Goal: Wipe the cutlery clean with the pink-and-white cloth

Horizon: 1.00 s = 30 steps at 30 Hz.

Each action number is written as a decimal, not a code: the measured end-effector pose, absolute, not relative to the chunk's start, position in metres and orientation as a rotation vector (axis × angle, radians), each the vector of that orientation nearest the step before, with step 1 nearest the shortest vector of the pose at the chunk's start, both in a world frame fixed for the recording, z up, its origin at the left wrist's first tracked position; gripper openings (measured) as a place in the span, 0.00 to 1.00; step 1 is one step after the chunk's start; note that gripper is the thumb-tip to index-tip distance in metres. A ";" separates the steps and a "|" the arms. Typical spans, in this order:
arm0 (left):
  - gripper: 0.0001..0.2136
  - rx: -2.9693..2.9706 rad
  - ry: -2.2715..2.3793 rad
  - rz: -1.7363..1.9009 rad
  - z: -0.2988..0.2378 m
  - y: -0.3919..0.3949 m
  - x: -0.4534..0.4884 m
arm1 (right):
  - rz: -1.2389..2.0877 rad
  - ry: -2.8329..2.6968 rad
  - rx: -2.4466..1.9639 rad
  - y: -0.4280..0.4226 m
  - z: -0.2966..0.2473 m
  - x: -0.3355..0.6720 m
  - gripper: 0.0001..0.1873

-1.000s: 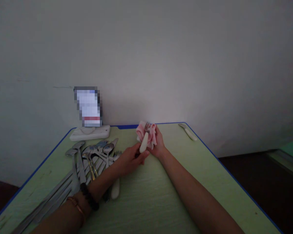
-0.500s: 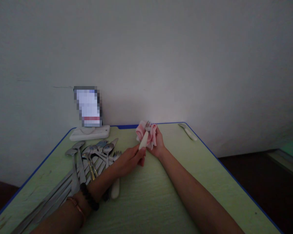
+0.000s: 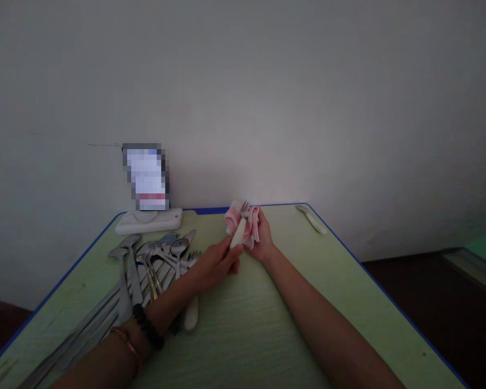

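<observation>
My left hand [image 3: 216, 265] is closed around the pale handle of a fork [image 3: 238, 233], which points up and away from me. The fork's tines lie against a folded pink and white cloth [image 3: 254, 222]. My right hand [image 3: 264, 240] holds that cloth from behind and the right, its fingers mostly hidden by it. Under and beside my left forearm lies a pile of cutlery [image 3: 148, 265], with spoons, forks and a knife blade showing. A pale-handled utensil [image 3: 314, 220] with a metal head lies alone at the table's far right corner.
A lit phone [image 3: 149, 178], its screen blurred out, leans on the wall above a white box-like stand [image 3: 149, 221] at the back left. The pale green table [image 3: 247, 335] has a blue edge and meets the grey wall [image 3: 267, 108] at its far side.
Almost nothing differs. My left hand and the fork have shifted very slightly against the cloth; the right hand stays in place.
</observation>
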<state>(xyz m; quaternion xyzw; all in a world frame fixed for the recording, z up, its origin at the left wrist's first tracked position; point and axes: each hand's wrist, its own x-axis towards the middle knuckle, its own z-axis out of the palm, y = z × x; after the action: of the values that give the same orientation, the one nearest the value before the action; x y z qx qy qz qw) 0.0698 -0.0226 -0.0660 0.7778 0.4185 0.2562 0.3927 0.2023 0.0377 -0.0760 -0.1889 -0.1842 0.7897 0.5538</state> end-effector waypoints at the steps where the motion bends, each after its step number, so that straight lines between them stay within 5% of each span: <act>1: 0.16 1.972 1.063 0.661 -0.067 -0.022 0.070 | 1.859 -0.444 -0.447 0.037 -0.076 0.203 0.24; 8: 0.17 1.939 1.086 0.727 -0.072 -0.020 0.070 | 1.842 -0.595 -0.435 0.026 -0.069 0.202 0.31; 16: 0.17 1.921 1.132 0.740 -0.072 -0.019 0.070 | 1.805 -0.623 -0.483 0.030 -0.075 0.197 0.14; 22: 0.18 1.936 1.158 0.749 -0.072 -0.019 0.069 | 1.842 -0.506 -0.461 0.032 -0.073 0.200 0.19; 30: 0.19 1.936 1.249 0.790 -0.070 -0.018 0.070 | 1.813 -0.438 -0.522 0.037 -0.078 0.201 0.13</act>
<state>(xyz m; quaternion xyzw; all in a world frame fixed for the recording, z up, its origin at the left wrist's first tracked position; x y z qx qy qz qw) 0.0696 -0.0185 -0.0698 0.7457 0.4813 0.3045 0.3457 0.2009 0.0372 -0.0776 -0.2220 -0.1863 0.7714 0.5665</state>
